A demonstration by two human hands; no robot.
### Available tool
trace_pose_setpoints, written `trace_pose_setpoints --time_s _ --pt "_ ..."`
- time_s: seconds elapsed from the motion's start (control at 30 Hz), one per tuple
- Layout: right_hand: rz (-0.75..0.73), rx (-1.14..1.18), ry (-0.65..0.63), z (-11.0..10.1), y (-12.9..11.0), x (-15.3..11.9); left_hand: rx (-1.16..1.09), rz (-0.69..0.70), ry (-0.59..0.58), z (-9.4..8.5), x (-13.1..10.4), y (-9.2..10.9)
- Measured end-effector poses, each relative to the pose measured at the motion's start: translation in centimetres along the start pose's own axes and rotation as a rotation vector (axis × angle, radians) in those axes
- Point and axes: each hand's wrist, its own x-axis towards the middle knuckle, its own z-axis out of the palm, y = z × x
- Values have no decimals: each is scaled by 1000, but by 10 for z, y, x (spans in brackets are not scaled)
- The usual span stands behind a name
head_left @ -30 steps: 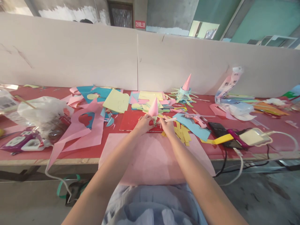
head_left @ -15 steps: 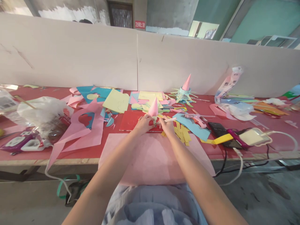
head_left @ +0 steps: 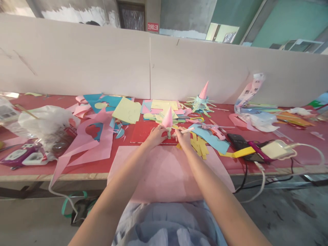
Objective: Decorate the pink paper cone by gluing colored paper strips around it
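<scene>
A paper craft with a pink cone (head_left: 167, 119) on top and pale green paper strips around its base stands in front of me. My left hand (head_left: 156, 135) is closed on the left side of its strips, the fingertips partly hidden. My right hand (head_left: 183, 138) grips a slim whitish pen-like stick (head_left: 189, 130), its near end pointing at the strips below the cone. Under both hands lies a red board (head_left: 138, 132). Yellow paper strips (head_left: 200, 145) lie beside my right hand. A similar finished-looking craft with a pink cone (head_left: 204, 90) stands farther back.
A pink hot glue gun (head_left: 216, 131) rests on blue paper (head_left: 217, 145) at the right. Beyond it are a black phone (head_left: 239, 143) and a cream power bank (head_left: 276, 149) with cables. Pink paper scraps (head_left: 102, 150) and a plastic bag (head_left: 48, 119) lie left. A white partition (head_left: 102, 61) rises behind.
The stick in my right hand has shifted slightly, its near end moving a little away from the cone's base. My left hand stays almost still at the craft.
</scene>
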Motion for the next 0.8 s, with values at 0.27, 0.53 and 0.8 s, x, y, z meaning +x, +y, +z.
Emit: trace_pose_setpoints --time_s 0.27,0.53,0.8 --pt "16 -2 -45 2 0 1 4 -5 -3 0 0 0" --pt "15 -17 -33 0 -1 1 6 -6 -4 0 0 1" --pt "-29 -21 -33 2 -4 0 8 9 -15 1 0 -2"
